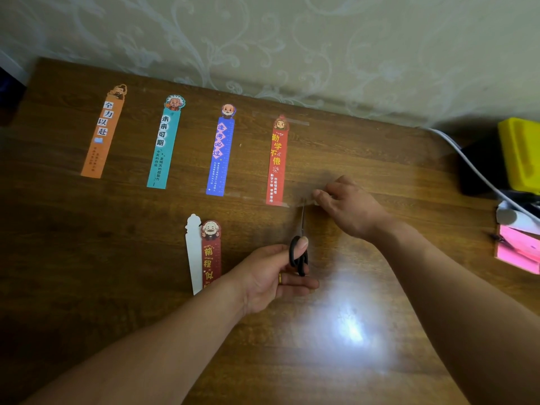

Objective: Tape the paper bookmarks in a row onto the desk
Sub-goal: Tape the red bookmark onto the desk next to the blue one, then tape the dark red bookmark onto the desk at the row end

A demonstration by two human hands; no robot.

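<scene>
Brown wooden counter runs along a wall with pale patterned wallpaper.

Row of four paper bookmarks across the upper half of the frame, left to right, well apart and each leaning slightly:
- orange paper bookmark
- teal paper bookmark
- blue paper bookmark
- red paper bookmark, just left of centre-right

All have cartoon heads on top and lie flat on the counter. A short clear tape piece crosses the red one's head.

Below the row, centre-left: a dark red paper bookmark lies beside a white face-down paper bookmark. Their edges overlap and the lower ends are hidden by the left forearm.

Left grip, lower centre, grasps the black-handled scissors. The thumb is through a loop and there's a gold ring on one finger. The blades point up the frame, tips at the clear tape strip.

That strip runs from the foot of the red bookmark rightwards to the right grip. Right grip has fingers curled, pinching the strip's far end low to the counter. Can't tell if a roll sits under the fingers.

Right edge of the frame: yellow plastic box, white cable and a pink paper pad. A bright light glare sits on the counter at lower centre-right.
</scene>
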